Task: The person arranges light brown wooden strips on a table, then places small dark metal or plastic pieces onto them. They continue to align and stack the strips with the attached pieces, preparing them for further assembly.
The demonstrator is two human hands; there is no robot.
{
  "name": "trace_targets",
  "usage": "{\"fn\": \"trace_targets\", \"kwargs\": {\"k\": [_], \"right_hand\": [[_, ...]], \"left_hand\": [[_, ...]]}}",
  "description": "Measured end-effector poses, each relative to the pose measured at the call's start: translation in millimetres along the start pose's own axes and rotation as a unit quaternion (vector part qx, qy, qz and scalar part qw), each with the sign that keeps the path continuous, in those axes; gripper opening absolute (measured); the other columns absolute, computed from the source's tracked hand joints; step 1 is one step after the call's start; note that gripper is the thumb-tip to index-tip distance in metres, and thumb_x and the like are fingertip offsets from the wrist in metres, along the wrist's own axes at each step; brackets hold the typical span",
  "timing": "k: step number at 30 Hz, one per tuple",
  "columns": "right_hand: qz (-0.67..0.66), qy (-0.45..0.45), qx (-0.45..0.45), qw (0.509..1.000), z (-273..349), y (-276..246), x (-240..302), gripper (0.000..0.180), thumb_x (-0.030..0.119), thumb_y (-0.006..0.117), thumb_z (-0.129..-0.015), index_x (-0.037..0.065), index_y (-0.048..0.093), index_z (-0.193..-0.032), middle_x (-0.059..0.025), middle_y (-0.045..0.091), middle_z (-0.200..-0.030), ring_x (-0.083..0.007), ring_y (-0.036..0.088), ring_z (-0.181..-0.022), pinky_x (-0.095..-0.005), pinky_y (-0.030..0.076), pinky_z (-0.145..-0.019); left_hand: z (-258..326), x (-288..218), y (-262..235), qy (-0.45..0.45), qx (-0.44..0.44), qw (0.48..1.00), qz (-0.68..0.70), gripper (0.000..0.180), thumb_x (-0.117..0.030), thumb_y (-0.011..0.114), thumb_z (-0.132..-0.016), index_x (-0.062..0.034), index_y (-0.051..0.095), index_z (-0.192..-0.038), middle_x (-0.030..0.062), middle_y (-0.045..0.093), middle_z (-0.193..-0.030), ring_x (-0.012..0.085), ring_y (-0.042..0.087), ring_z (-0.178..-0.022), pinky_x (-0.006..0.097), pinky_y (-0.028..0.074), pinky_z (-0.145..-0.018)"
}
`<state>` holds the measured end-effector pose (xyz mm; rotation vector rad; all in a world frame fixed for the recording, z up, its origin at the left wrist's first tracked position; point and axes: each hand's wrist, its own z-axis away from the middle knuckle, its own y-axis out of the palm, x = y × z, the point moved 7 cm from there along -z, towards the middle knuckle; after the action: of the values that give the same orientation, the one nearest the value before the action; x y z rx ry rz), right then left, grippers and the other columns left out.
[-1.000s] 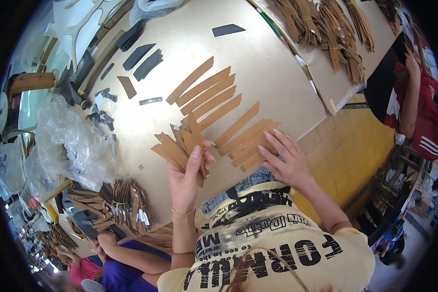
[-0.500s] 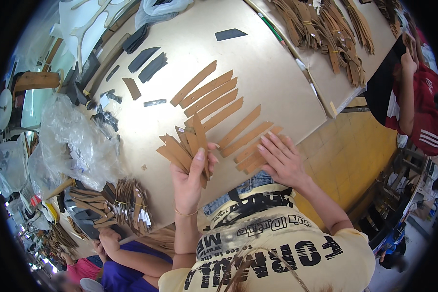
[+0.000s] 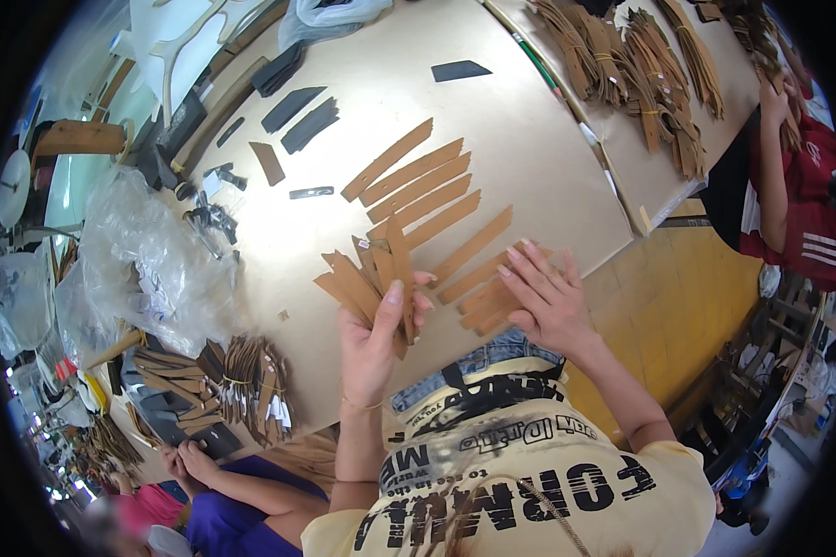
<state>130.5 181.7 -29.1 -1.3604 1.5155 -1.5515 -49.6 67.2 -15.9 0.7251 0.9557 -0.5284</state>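
My left hand [image 3: 370, 348] is closed round a fanned bundle of brown leather strips [image 3: 350, 283], the thumb pressed across the front ones. A small white label shows among them. My right hand [image 3: 550, 302] lies with fingers stretched out over several overlapping strips [image 3: 486, 306] at the table's near edge, partly hiding them. Its fingertips touch the end of the nearest spread strip [image 3: 478, 277]. Farther off, a single strip [image 3: 474, 244] lies at a slant, and beyond it several more brown strips [image 3: 418, 174] lie side by side on the table.
Dark strips [image 3: 308, 125] and a small dark bar [image 3: 311, 193] lie at the far left. Clear plastic bags [image 3: 149, 269] and tied strip bundles [image 3: 251, 381] crowd the left side. More bundles [image 3: 622, 74] hang together at the far right. Co-workers sit at both sides.
My right hand has slid slightly away from me, its fingertips now reaching the adjacent strip, which sits closer to the overlapping ones. The left hand keeps its bundle. The whole view has shifted a little.
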Motion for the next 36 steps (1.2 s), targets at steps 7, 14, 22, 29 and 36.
{"fn": "trace_targets", "kwargs": {"k": [7, 14, 22, 29, 36], "right_hand": [[-0.023, 0.002, 0.059, 0.998, -28.9, 12.6, 8.6, 0.058, 0.054, 0.046, -0.098, 0.013, 0.057, -0.137, -0.0077, 0.048, -0.149, -0.0249, 0.039, -0.142, -0.0527, 0.017, -0.119], [-0.104, 0.028, -0.016, 0.994, -37.7, -12.0, 12.4, 0.050, 0.042, 0.056, -0.097, 0.010, 0.058, -0.136, -0.0110, 0.055, -0.140, -0.0294, 0.048, -0.134, -0.0505, 0.027, -0.115], [-0.666, 0.238, 0.019, 0.706, -76.2, -11.2, 7.6, 0.027, 0.005, 0.072, -0.089, 0.001, 0.065, -0.114, -0.0077, 0.070, -0.099, -0.0084, 0.066, -0.080, -0.0219, 0.052, -0.072], [-0.651, 0.253, 0.084, 0.711, -51.9, -5.4, 13.6, 0.013, 0.005, 0.076, -0.086, -0.001, 0.070, -0.096, -0.0052, 0.071, -0.086, -0.0075, 0.064, -0.072, -0.0212, 0.052, -0.062], [-0.402, 0.235, -0.056, 0.883, -75.9, -5.8, -28.8, 0.026, 0.008, 0.075, -0.085, 0.003, 0.072, -0.110, -0.0049, 0.070, -0.083, -0.0078, 0.060, -0.070, -0.0228, 0.049, -0.061]], "left_hand": [[-1.0, -0.2, 4.2, -0.041, 0.034, 0.998, 0.046, 0.035, -0.023, 0.042, -0.106, 0.0064, 0.057, -0.119, 0.0184, 0.068, -0.107, 0.0175, 0.064, -0.077, 0.028, 0.054, -0.064], [-4.0, -2.4, 11.3, -0.046, 0.039, 0.997, 0.057, 0.034, -0.019, 0.044, -0.105, 0.0080, 0.058, -0.122, 0.0196, 0.067, -0.115, 0.0195, 0.069, -0.094, 0.029, 0.057, -0.072], [6.2, 4.2, 20.2, -0.065, 0.096, 0.993, 0.035, 0.025, -0.009, 0.054, -0.101, 0.0042, 0.061, -0.121, 0.0116, 0.070, -0.110, 0.0155, 0.067, -0.092, 0.027, 0.054, -0.073], [19.4, 21.6, -12.1, -0.129, 0.098, 0.986, -0.033, 0.032, -0.010, 0.064, -0.096, 0.0056, 0.057, -0.123, 0.0118, 0.069, -0.097, 0.0158, 0.070, -0.082, 0.024, 0.053, -0.063], [-0.1, 12.9, -40.8, -0.067, -0.025, 0.995, -0.066, 0.034, -0.012, 0.063, -0.097, 0.0076, 0.054, -0.124, 0.0137, 0.069, -0.095, 0.0175, 0.070, -0.077, 0.025, 0.052, -0.058]]}}
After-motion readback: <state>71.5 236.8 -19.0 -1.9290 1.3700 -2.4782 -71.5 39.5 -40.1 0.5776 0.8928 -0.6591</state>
